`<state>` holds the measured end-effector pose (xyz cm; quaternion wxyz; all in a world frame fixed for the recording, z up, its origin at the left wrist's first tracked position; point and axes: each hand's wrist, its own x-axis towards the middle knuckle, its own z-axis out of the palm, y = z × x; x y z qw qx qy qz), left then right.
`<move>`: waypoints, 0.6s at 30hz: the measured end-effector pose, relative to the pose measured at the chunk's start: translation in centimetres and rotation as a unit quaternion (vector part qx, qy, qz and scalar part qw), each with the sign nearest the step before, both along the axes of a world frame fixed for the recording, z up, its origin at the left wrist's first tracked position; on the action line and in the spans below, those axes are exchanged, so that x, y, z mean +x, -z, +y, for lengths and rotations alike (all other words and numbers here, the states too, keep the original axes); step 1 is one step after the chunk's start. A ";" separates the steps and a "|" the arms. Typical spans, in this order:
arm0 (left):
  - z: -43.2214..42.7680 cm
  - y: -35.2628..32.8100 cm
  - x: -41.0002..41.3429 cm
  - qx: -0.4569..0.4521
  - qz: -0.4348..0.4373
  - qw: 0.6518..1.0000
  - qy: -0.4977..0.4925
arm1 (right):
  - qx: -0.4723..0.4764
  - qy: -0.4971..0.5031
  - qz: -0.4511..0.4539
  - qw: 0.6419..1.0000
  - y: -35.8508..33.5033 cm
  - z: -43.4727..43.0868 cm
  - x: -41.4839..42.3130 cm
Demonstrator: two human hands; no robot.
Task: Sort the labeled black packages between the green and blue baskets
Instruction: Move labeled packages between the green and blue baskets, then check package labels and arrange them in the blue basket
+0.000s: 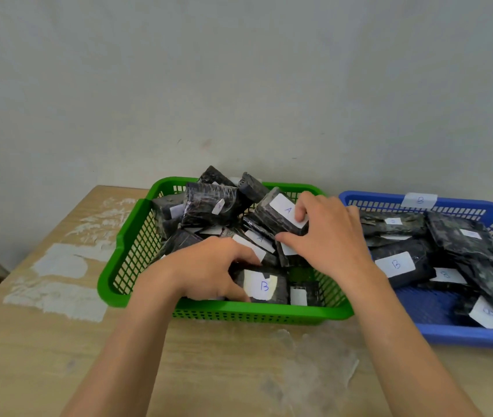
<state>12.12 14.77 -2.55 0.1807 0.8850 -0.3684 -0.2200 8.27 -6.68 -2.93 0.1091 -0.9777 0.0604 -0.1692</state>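
A green basket sits in the middle of the table, heaped with several black packages bearing white labels. My left hand grips a black package labelled B at the basket's near side. My right hand is closed on a tilted package labelled A, thumb under it and fingers over its label. To the right stands a blue basket, tagged B on its far rim, holding several black packages, one with a clear B label.
The wooden table has white scuffed patches on its left side and near the front. A pale wall runs directly behind both baskets. The table's left edge drops off by a dark gap at far left.
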 end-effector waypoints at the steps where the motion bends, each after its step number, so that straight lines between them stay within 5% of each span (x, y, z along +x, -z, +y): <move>1: -0.1 0.1 0.0 -0.016 0.000 1.000 -0.004 | 0.008 -0.011 0.011 1.000 -0.3 -0.3 -0.1; 8: 1.8 -0.7 1.5 -0.196 0.028 0.977 -0.083 | 0.121 -0.080 -0.008 0.989 -3.8 -1.2 -1.7; 11: 4.1 -1.1 2.6 -0.269 0.008 0.951 -0.150 | 0.170 -0.156 0.162 0.959 -4.7 -0.8 -2.8; 14: 5.7 -1.1 3.3 -0.301 0.001 0.934 -0.192 | 0.056 -0.170 0.324 0.929 -3.5 0.5 -3.0; 18: 6.1 -0.9 3.6 -0.300 -0.001 0.934 -0.196 | -0.115 -0.148 0.318 0.929 -1.2 2.3 -2.1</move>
